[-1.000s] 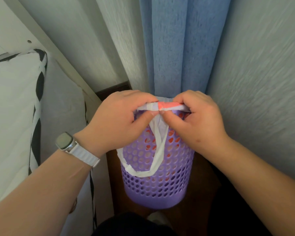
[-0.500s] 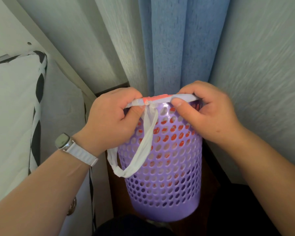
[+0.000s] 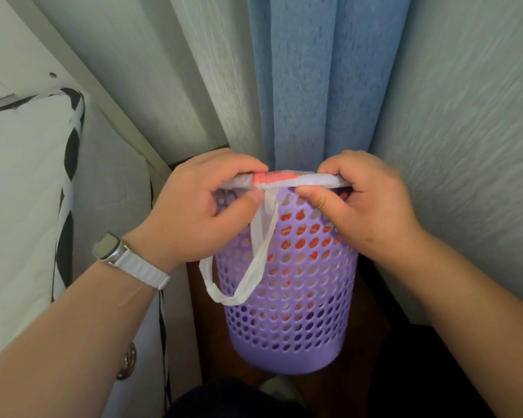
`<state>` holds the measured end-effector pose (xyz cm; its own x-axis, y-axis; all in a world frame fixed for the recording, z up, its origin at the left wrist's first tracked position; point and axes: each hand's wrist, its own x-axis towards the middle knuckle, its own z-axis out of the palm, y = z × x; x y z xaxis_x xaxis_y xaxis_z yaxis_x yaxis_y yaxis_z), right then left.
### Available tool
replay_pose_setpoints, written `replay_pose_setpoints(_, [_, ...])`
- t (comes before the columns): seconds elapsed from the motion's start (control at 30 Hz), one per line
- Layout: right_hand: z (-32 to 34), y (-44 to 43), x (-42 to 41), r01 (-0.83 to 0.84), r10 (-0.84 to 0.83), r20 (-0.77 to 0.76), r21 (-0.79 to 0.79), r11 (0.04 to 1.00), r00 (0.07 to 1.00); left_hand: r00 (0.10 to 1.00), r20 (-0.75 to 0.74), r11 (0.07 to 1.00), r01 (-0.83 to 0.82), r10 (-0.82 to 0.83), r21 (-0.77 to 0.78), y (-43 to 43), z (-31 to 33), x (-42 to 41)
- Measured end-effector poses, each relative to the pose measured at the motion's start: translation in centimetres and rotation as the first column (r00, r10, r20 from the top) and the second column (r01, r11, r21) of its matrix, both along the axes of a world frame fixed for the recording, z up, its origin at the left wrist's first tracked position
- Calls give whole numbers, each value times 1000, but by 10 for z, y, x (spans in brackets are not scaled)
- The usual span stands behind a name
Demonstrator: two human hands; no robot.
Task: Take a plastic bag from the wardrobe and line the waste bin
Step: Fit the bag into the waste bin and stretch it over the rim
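I have both hands on the near rim of the perforated purple plastic waste bin. My left hand pinches the rim with thumb below and fingers curled over the top, closed on the thin white and red plastic bag folded over the edge. My right hand grips the same edge just beside it, thumb pressed under the rim and fingers over it — also clamped on the bag. Between my thumbs, a white bag handle loop hangs down the outside of the bin, below my left hand. Red plastic shows through the bin's holes under my right hand. Beyond my hands hangs a blue curtain; a white-strapped wristwatch sits on my left wrist.
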<state>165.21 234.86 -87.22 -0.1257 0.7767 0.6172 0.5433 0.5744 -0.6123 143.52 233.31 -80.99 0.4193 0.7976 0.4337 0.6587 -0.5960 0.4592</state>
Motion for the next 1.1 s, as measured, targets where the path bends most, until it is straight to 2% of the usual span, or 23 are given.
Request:
replay_pose_setpoints(0.2, [3,-8,-7,20,-21,-8,-71,997,1000,976,-214,995,56,-38,79,3,-4,6])
replay_pose_setpoints(0.37, [4,-13,-13,36,-36,6,-64,997,999,979,-203,993,36,-12,113,4,-6,6])
replay_pose_setpoints(0.5, [10,-10,-8,-21,21,46,11,1000,999,986,-164,993,6,14,121,4,-5,3])
replay_pose_setpoints(0.57, [14,-4,-1,-49,48,21,38,998,999,991,-125,993,-42,55,106,4,-4,1])
replay_pose_setpoints(0.73, [13,1,4,-93,90,-85,-37,995,992,988,-79,988,-127,134,83,3,-4,-1])
replay_pose_setpoints(0.93, [7,-1,2,-28,36,-155,57,998,987,980,-35,977,-193,197,95,3,-2,-2])
replay_pose_setpoints(1.1, [5,-4,-1,-7,-10,-221,-77,997,975,980,-36,978,-190,194,81,1,-1,1])
